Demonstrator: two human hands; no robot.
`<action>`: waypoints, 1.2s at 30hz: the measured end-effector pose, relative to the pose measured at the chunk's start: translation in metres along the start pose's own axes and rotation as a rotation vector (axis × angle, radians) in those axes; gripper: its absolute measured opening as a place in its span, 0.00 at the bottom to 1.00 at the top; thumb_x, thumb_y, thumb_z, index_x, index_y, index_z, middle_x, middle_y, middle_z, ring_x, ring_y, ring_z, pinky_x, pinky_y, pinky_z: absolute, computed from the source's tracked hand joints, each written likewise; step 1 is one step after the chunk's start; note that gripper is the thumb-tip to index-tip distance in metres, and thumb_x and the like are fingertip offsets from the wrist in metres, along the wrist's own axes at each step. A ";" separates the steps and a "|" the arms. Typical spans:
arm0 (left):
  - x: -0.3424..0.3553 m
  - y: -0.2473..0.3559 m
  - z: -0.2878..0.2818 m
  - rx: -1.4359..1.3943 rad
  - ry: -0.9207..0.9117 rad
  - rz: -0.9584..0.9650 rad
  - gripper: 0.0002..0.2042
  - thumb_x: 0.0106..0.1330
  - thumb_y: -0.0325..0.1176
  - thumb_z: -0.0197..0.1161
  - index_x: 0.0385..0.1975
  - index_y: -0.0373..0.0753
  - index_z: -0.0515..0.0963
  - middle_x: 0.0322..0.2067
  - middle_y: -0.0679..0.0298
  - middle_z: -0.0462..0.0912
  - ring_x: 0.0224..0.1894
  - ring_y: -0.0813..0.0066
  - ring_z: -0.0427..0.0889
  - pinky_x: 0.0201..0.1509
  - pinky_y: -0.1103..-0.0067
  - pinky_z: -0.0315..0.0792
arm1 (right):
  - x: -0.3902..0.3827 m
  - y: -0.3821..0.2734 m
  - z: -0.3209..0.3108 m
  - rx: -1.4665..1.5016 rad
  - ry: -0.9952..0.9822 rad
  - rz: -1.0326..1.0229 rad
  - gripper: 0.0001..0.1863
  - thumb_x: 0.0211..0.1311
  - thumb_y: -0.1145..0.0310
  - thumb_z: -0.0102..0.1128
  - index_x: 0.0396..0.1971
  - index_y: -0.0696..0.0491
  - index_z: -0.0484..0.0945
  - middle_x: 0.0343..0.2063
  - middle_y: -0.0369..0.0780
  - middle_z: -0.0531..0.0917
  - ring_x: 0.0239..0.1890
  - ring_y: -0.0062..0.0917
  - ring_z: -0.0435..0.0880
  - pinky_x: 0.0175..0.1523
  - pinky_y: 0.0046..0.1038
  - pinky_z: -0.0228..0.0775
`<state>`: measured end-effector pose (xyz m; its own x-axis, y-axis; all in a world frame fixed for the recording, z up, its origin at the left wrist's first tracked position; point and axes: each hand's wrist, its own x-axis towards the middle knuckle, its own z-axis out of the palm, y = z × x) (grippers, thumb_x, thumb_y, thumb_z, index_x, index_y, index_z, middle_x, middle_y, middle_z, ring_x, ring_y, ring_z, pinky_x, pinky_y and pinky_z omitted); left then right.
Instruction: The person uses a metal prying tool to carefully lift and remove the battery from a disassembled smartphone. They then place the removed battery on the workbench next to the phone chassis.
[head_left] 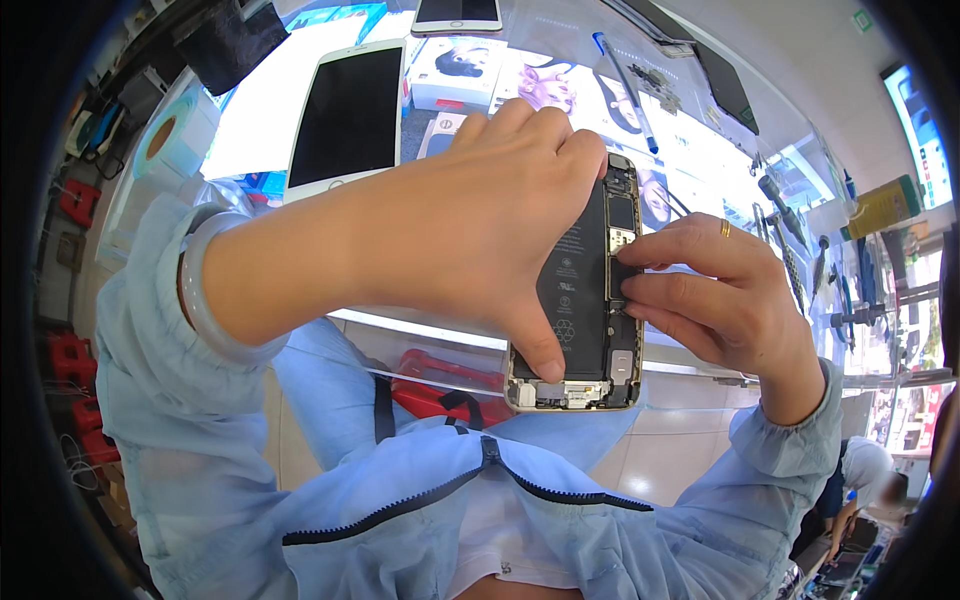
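Observation:
An opened smartphone [622, 368], its screen off, shows a black battery [572, 290] and the circuit board along its right side. My left hand [470, 235] grips it across the left side, thumb near the bottom end and fingers at the upper edge, partly covering the battery. My right hand [722, 290], with a gold ring, has its fingertips drawn together at the phone's right inner edge, beside a small metal plate [620, 240]. Whatever those fingertips may pinch is hidden. A white-framed phone screen [348, 115] lies face up beyond my left wrist.
Beyond the phone, a glass counter [455, 352] bears another white phone [457, 14], a blue pen [627, 92], small boxes [455, 75] and screwdrivers [783, 210] at the right. A tape roll [165, 137] stands at far left. A red case [450, 385] sits below the counter.

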<state>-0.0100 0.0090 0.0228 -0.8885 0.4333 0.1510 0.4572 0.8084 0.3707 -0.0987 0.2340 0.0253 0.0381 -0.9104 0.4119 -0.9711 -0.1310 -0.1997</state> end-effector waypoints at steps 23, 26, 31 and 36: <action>0.005 -0.007 0.005 -0.342 0.145 0.014 0.40 0.38 0.28 0.79 0.53 0.37 0.63 0.51 0.60 0.66 0.49 0.71 0.74 0.54 0.76 0.70 | -0.003 -0.002 -0.001 0.049 -0.015 0.116 0.20 0.42 0.65 0.74 0.34 0.57 0.78 0.36 0.43 0.80 0.35 0.38 0.80 0.38 0.33 0.75; 0.008 -0.009 0.001 -0.967 0.270 -0.127 0.35 0.46 0.26 0.75 0.55 0.37 0.63 0.48 0.58 0.72 0.47 0.73 0.79 0.49 0.79 0.75 | -0.002 -0.001 -0.002 0.092 -0.011 0.143 0.22 0.42 0.63 0.75 0.36 0.57 0.78 0.36 0.43 0.81 0.35 0.38 0.81 0.39 0.32 0.75; 0.010 -0.007 -0.006 -1.323 0.355 -0.233 0.27 0.57 0.25 0.68 0.54 0.37 0.63 0.40 0.57 0.81 0.43 0.73 0.82 0.47 0.78 0.78 | -0.002 0.001 -0.007 0.428 -0.048 0.258 0.24 0.44 0.65 0.77 0.42 0.58 0.79 0.36 0.42 0.82 0.35 0.34 0.82 0.42 0.28 0.73; 0.011 -0.004 -0.005 -1.389 0.492 -0.136 0.22 0.59 0.24 0.67 0.51 0.38 0.66 0.39 0.59 0.82 0.42 0.74 0.82 0.47 0.76 0.78 | 0.003 -0.012 0.003 1.039 0.173 0.681 0.14 0.56 0.74 0.68 0.41 0.63 0.78 0.36 0.38 0.83 0.37 0.15 0.80 0.42 0.19 0.74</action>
<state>-0.0213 0.0087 0.0278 -0.9736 -0.0178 0.2275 0.2216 -0.3120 0.9239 -0.0858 0.2314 0.0268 -0.5053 -0.8618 0.0455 -0.1341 0.0264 -0.9906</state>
